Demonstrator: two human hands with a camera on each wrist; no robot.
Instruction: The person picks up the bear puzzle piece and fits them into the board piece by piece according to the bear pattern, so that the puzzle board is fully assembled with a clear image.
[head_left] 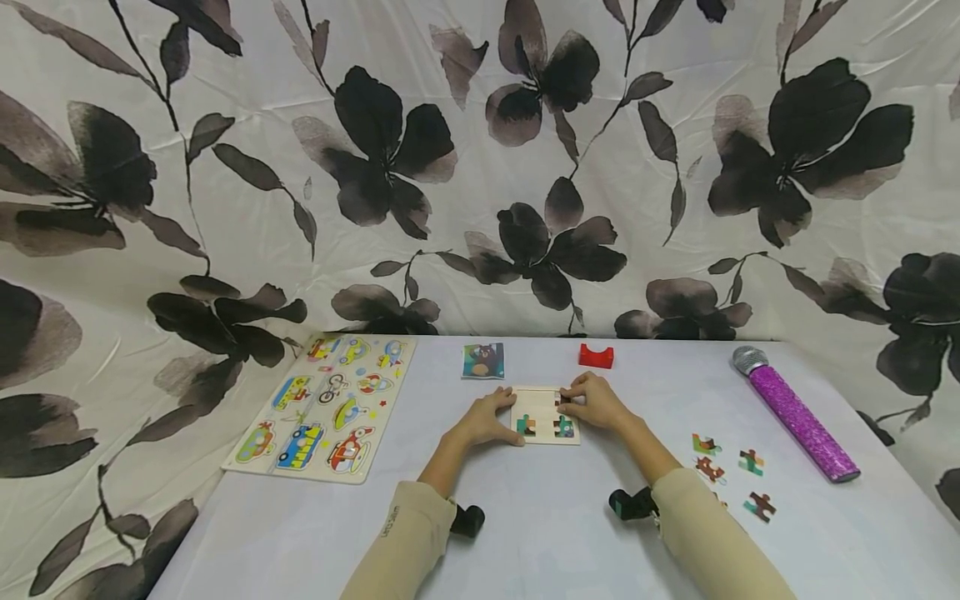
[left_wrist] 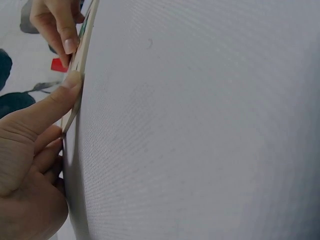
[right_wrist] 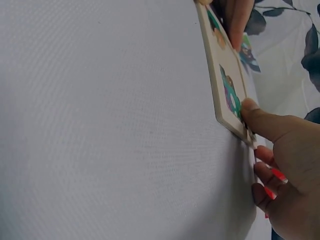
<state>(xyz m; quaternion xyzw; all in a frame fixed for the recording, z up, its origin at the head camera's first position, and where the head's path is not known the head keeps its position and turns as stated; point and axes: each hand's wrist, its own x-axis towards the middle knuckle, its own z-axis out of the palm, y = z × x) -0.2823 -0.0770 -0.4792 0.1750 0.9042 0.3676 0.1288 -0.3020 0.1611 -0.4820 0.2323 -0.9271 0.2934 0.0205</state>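
A small wooden puzzle tray (head_left: 536, 429) lies flat on the white table. Coloured jigsaw pieces sit in its two front corners: a left piece (head_left: 526, 426) and a right piece (head_left: 564, 427). My left hand (head_left: 483, 418) grips the tray's left side, thumb at the front corner and fingers toward the back, as the left wrist view also shows along the tray edge (left_wrist: 86, 47). At the tray's back right, my right hand (head_left: 596, 402) pinches a dark puzzle piece (head_left: 559, 398), mostly covered by the fingers. The right thumb (right_wrist: 252, 107) lies over the tray beside the front-right piece (right_wrist: 230, 92).
Several loose jigsaw pieces (head_left: 752, 462) lie to the right, beside a glittery purple microphone (head_left: 802, 421). Behind the tray are a picture card (head_left: 483, 361) and a red plastic stand (head_left: 596, 357). A vehicle puzzle board (head_left: 322, 408) lies at the left. A floral cloth (head_left: 465, 208) hangs behind the table.
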